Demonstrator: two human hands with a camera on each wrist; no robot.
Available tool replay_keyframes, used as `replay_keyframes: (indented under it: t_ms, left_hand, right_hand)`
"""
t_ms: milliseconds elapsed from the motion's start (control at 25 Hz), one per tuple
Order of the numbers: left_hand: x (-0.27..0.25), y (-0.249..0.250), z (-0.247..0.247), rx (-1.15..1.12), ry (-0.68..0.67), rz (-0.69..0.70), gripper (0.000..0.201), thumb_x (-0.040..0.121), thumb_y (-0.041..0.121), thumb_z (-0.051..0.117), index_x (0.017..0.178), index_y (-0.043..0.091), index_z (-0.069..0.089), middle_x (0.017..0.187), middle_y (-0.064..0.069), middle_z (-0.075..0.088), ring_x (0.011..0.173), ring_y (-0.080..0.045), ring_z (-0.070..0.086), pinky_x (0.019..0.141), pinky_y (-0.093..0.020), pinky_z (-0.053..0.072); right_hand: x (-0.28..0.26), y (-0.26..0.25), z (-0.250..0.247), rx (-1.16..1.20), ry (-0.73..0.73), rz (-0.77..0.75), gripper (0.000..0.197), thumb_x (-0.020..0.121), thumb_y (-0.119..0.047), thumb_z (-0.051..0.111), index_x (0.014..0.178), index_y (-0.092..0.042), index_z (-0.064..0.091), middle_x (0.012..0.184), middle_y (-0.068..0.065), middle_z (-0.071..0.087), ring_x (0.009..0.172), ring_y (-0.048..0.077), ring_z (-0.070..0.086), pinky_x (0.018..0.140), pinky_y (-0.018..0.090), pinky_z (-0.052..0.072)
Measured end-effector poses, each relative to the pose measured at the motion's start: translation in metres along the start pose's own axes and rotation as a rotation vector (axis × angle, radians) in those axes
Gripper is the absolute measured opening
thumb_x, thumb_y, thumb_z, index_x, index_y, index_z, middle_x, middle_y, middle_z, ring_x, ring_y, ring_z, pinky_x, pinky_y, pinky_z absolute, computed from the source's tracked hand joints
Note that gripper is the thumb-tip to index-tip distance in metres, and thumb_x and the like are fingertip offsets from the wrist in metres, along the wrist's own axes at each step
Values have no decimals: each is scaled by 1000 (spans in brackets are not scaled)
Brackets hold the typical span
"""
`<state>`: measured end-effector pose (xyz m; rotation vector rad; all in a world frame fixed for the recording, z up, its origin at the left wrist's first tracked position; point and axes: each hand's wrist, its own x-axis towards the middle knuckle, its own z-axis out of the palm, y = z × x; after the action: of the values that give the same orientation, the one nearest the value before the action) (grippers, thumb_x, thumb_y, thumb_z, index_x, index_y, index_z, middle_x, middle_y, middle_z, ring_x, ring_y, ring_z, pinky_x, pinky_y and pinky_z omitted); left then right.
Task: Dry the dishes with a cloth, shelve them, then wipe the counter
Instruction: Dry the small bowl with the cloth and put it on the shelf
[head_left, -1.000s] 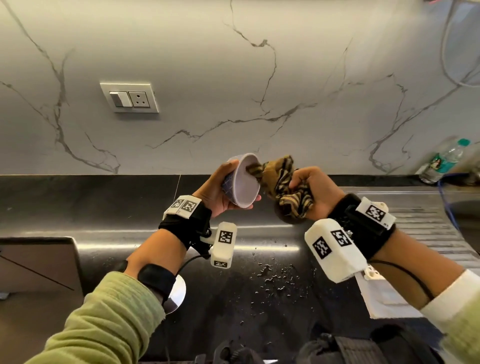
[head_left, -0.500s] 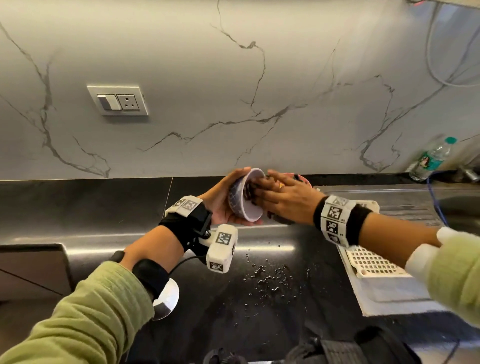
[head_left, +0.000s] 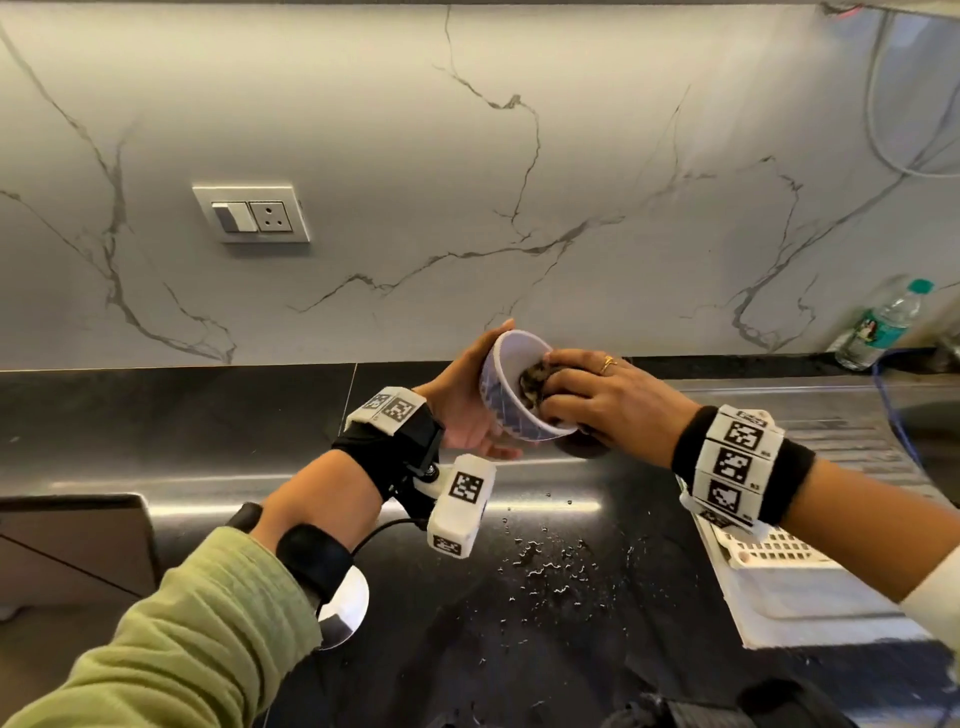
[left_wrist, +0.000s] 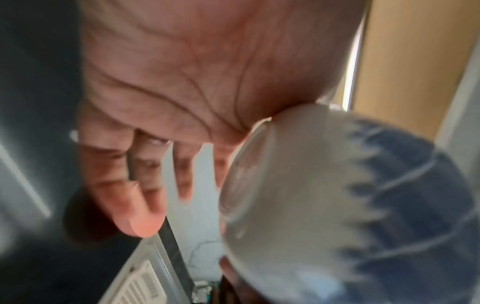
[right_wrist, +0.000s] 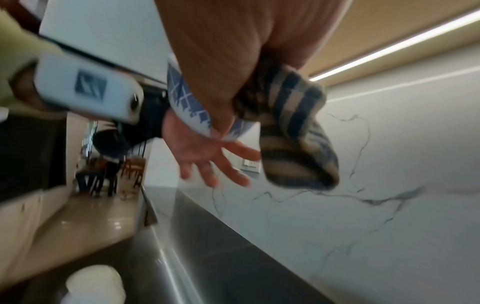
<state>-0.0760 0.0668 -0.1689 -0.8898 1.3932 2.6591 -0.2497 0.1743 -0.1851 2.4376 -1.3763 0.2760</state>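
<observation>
A small white bowl (head_left: 497, 411) with a blue pattern is held above the black counter (head_left: 519, 623), tipped with its mouth to the right. My left hand (head_left: 461, 415) holds it from the left, thumb along its upper side and the other fingers spread straight below. The left wrist view shows the bowl's base (left_wrist: 337, 195) against the left palm (left_wrist: 168, 82). My right hand (head_left: 602, 400) grips a brown striped cloth (head_left: 532, 382) and presses it inside the bowl. In the right wrist view the cloth's loose end (right_wrist: 293, 131) hangs past the bowl (right_wrist: 187, 98).
Water drops (head_left: 550, 566) lie on the counter below the hands. A white slotted tray (head_left: 795, 587) sits at the right, beside the steel drainboard (head_left: 831, 415). A water bottle (head_left: 883, 327) stands by the wall. A shiny round dish (head_left: 345, 603) lies under my left forearm.
My right hand turned palm down and pushed the cloth from beside the bowl into its inside. The left hand kept hold of the bowl, which tipped a little more upward.
</observation>
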Motion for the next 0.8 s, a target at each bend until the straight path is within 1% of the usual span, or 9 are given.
replay_keyframes:
  t_ms: [160, 240, 320, 440, 520, 560, 640, 720, 800]
  left_hand:
    - [11, 2, -4, 236, 285, 668, 34, 66, 46, 56, 84, 17, 62, 93, -5, 65, 92, -17, 60, 81, -24, 46]
    - [12, -1, 1, 280, 313, 753, 25, 66, 44, 58, 58, 20, 59, 66, -6, 58, 66, -19, 55, 59, -22, 45]
    - [13, -3, 3, 255, 439, 775, 40, 67, 48, 60, 48, 14, 54, 52, -7, 49, 49, -18, 46, 51, -21, 38]
    - [17, -3, 1, 360, 744, 823, 59, 67, 65, 40, 53, 9, 43, 55, -9, 39, 54, -21, 34, 56, -28, 28]
    - [19, 0, 3, 602, 880, 808, 62, 77, 60, 26, 63, 5, 52, 59, -16, 48, 57, -23, 38, 56, -31, 28]
    - [18, 1, 9, 715, 897, 798, 62, 83, 52, 23, 72, 2, 56, 66, -20, 56, 60, -26, 43, 57, -32, 32]
    - [17, 6, 27, 697, 912, 830, 58, 88, 44, 23, 69, 2, 57, 72, -23, 61, 66, -31, 51, 62, -37, 40]
    - [16, 13, 37, 633, 911, 866, 51, 95, 38, 29, 70, 6, 60, 81, -23, 65, 76, -35, 58, 71, -40, 45]
    - [14, 20, 37, 546, 907, 856, 46, 97, 33, 30, 67, 12, 58, 80, -20, 65, 79, -34, 59, 74, -41, 46]
  right_hand:
    - [3, -24, -10, 589, 3, 222, 22, 86, -23, 63, 106, -15, 67, 102, 3, 68, 96, 20, 63, 94, 37, 50]
    - [2, -18, -12, 921, -59, 380, 28, 79, -22, 73, 106, -24, 65, 101, -2, 69, 96, 18, 64, 90, 35, 51]
    - [-5, -7, -12, 1251, -28, 580, 48, 65, -32, 82, 109, -21, 65, 107, 5, 69, 102, 24, 64, 94, 37, 50]
    - [-21, 11, -7, 1646, 392, 1060, 75, 52, -37, 90, 116, -9, 63, 113, 13, 68, 107, 29, 62, 100, 46, 46]
    - [-14, 12, -14, 1527, 662, 1135, 47, 77, -23, 75, 120, -11, 60, 110, 7, 68, 108, 26, 60, 96, 42, 47]
    - [-1, 5, -21, 1405, 687, 1074, 34, 87, -15, 64, 120, -16, 60, 111, 3, 67, 109, 22, 59, 94, 39, 47]
    - [29, -14, -32, 989, 553, 847, 33, 93, -13, 55, 124, -23, 57, 125, -5, 59, 123, 13, 49, 105, 33, 38]
    - [47, -32, -33, 530, 426, 597, 43, 95, -30, 46, 135, -18, 49, 139, -4, 46, 138, 10, 26, 115, 29, 20]
    - [46, -32, -33, 409, 360, 407, 55, 96, -41, 34, 141, -10, 41, 147, 5, 39, 143, 14, 18, 118, 31, 14]
